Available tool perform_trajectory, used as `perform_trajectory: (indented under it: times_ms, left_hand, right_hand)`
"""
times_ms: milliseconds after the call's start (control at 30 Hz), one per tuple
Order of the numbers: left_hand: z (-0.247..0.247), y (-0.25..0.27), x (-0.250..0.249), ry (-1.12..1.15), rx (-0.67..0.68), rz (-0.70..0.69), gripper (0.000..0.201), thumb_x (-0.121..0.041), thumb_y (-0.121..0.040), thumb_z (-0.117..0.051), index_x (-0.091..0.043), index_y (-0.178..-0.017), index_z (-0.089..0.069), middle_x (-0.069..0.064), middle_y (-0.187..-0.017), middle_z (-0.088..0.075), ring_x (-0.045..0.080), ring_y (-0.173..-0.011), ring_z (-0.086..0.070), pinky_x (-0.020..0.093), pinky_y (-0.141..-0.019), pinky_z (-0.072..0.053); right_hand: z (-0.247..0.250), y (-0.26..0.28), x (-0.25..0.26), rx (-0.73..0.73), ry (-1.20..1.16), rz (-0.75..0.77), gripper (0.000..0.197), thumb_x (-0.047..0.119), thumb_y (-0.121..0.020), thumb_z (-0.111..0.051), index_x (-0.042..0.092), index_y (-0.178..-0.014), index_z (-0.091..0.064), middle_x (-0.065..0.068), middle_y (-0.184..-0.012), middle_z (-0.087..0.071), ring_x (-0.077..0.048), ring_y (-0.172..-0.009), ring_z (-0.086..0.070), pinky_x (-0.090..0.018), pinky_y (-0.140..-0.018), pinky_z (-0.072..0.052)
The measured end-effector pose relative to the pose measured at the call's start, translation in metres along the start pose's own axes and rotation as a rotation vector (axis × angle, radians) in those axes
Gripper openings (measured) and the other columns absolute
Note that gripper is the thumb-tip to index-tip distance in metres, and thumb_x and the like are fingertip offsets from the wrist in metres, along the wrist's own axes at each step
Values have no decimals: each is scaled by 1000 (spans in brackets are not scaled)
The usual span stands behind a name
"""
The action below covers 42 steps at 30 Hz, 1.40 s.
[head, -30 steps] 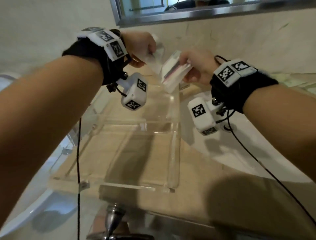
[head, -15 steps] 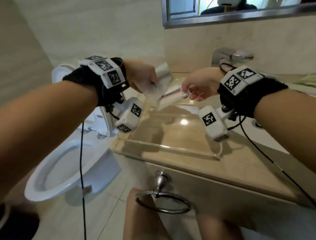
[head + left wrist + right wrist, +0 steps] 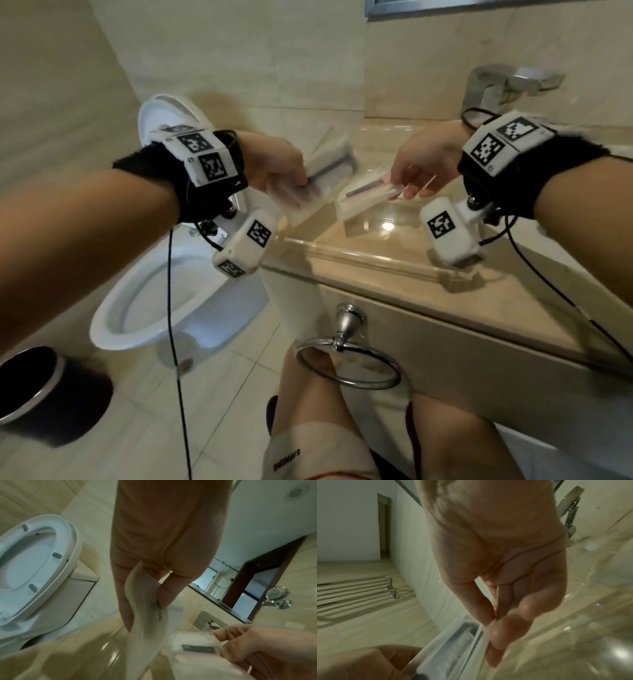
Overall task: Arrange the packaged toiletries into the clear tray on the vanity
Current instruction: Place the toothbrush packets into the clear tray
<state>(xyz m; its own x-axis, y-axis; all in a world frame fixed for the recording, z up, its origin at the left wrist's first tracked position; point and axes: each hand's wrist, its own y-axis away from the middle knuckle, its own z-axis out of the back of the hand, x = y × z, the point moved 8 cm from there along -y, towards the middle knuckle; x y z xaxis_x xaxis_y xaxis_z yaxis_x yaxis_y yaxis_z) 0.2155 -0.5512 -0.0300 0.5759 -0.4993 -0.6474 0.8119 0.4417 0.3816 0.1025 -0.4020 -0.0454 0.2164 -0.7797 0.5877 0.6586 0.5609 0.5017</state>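
Observation:
My left hand (image 3: 297, 178) pinches a few white flat packets (image 3: 325, 169) above the left end of the clear tray (image 3: 363, 253) on the beige vanity. In the left wrist view the thumb and fingers clamp a white packet (image 3: 145, 618). My right hand (image 3: 401, 190) pinches a packet with a pink and dark strip (image 3: 368, 196) just over the tray's middle. The right wrist view has that clear-wrapped packet (image 3: 452, 650) under the fingertips. The two bundles are apart and tilted. Nothing is visible lying inside the tray.
A chrome faucet (image 3: 503, 85) stands at the back right of the vanity. An open toilet (image 3: 161, 284) sits left of the counter, with a dark bin (image 3: 37, 390) on the floor. A towel ring (image 3: 346, 363) hangs on the vanity front above my knees.
The two hands have drawn apart, each keeping its own packets, and have sunk lower toward the tray. The head view has swung back and left, bringing in the toilet and floor.

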Motion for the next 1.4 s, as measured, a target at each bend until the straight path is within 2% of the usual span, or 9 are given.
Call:
perform_trajectory:
  times_ms: [100, 367, 567, 800, 900, 1033, 1133, 1267, 1400]
  left_hand:
    - [-6, 7, 4, -26, -33, 31, 24, 1, -92, -40, -2, -73, -54, 5, -50, -62, 8, -36, -59, 17, -39, -50]
    - [-32, 4, 5, -136, 31, 84, 15, -12, -94, -50, -1, -104, -54, 9, -80, -60, 19, -69, -60, 32, -70, -53]
    - [-46, 4, 21, -249, 81, 159, 10, -8, -93, -49, -5, -101, -53, 10, -93, -58, 21, -84, -57, 30, -77, -51]
    - [-52, 9, 27, -180, 103, 204, 26, -1, -93, -43, 3, -118, -50, 18, -111, -59, 28, -106, -58, 36, -99, -47]
    - [-56, 16, 27, -139, 115, 228, 16, 1, -96, -37, 4, -98, -52, 15, -90, -59, 22, -85, -60, 30, -88, -47]
    - [-55, 17, 25, -176, 60, 201, 14, 1, -96, -37, 1, -98, -51, 10, -81, -56, 17, -71, -57, 25, -79, -47]
    - [-49, 17, 21, -307, 32, 182, 12, -6, -95, -41, -2, -101, -50, 8, -80, -57, 19, -75, -58, 27, -71, -51]
    - [-41, 19, 9, -490, 4, 134, 18, -19, -90, -51, -3, -94, -57, 10, -79, -61, 28, -84, -62, 36, -77, -56]
    - [-35, 13, 4, -424, -55, 103, 16, -12, -86, -59, 1, -97, -60, 8, -74, -56, 21, -68, -56, 31, -63, -54]
  right_hand:
    - [-11, -1, -4, 23, 54, -15, 16, 6, -93, -44, 8, -81, -54, 1, -46, -65, -5, -34, -57, -12, -40, -43]
    - [-16, -4, -17, -9, 108, -35, 11, 3, -92, -46, 7, -84, -53, -5, -69, -60, -7, -38, -60, -18, -45, -46]
    - [-18, -8, -27, -3, 192, -74, 11, 1, -91, -47, 4, -82, -53, -6, -72, -59, -18, -57, -57, -29, -63, -46]
    - [-19, 0, -49, 64, 337, -158, 16, 0, -91, -48, 3, -76, -53, -7, -70, -56, -19, -60, -52, -27, -57, -42]
    - [-19, 2, -57, 91, 345, -179, 10, -1, -91, -49, 1, -82, -53, -9, -75, -56, -19, -64, -53, -27, -56, -43]
    - [-19, 3, -58, 101, 324, -170, 7, -1, -91, -48, 1, -88, -54, -10, -79, -58, -21, -67, -54, -29, -59, -44]
    - [-18, 2, -54, 90, 346, -147, 8, 0, -89, -49, 3, -85, -55, -7, -76, -59, -20, -66, -55, -30, -61, -45]
    - [-12, 2, -44, 46, 325, -114, 11, -1, -86, -48, 3, -80, -56, -7, -64, -59, -21, -61, -54, -31, -64, -46]
    - [-7, 1, -36, 15, 300, -95, 9, 0, -87, -48, 2, -86, -56, -9, -72, -59, -20, -62, -55, -33, -66, -47]
